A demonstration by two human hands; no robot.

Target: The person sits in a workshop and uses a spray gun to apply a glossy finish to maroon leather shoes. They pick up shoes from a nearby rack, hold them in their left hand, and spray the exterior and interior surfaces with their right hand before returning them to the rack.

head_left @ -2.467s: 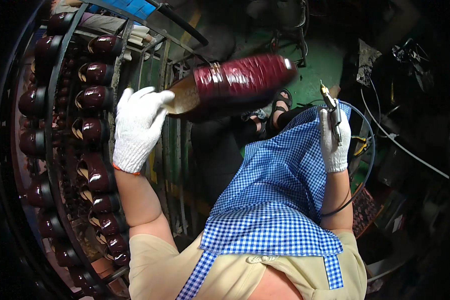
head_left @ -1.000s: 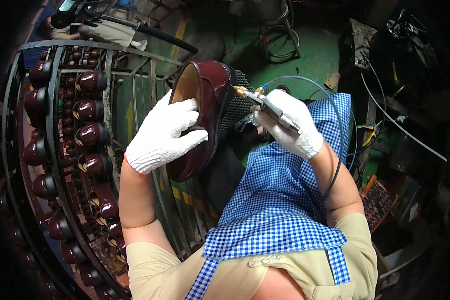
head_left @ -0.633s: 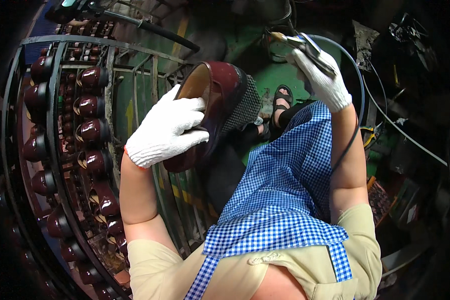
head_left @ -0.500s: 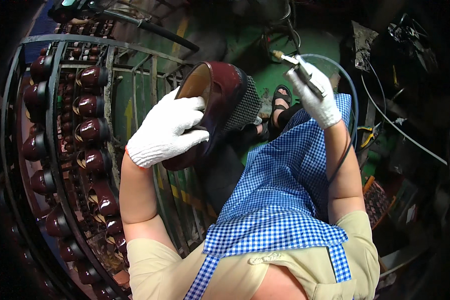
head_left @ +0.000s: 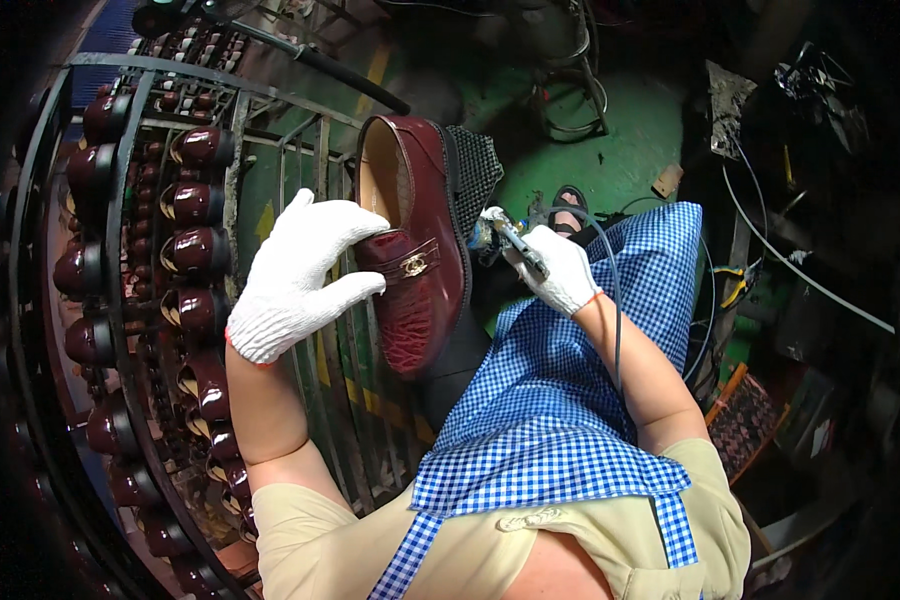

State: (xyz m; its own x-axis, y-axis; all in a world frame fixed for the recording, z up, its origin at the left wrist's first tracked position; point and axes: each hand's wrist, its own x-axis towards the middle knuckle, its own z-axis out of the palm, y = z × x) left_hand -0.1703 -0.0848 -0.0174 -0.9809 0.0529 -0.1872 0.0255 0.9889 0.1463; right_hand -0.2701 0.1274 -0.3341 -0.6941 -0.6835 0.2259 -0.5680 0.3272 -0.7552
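Note:
A burgundy loafer point(head_left: 450, 245) with a gold buckle on its strap is in front of me, toe toward my body and opening up. White-gloved, my left hand point(head_left: 295, 280) grips it at the tongue from the left, with the index finger and thumb on the upper. Its toe has a crinkled sheen, and a dark textured block shows at its right side. My right hand point(head_left: 560, 270), also gloved, is closed around a slim metal air gun point(head_left: 522, 247) with a hose. The gun's front end is close to the right side of the shoe; its tip is hard to make out.
Metal racks point(head_left: 125, 190) on the left carry many glossy burgundy shoes point(head_left: 198, 200). A stool's metal legs point(head_left: 575, 90) stand ahead on the green floor point(head_left: 630, 140). Cables, yellow-handled pliers point(head_left: 738, 285) and a woven-seat stool point(head_left: 745, 420) are at the right.
The shoe has swung from a tilted position to show its top and buckle. My left hand has shifted to its tongue. My right hand has brought the air gun down and left toward it.

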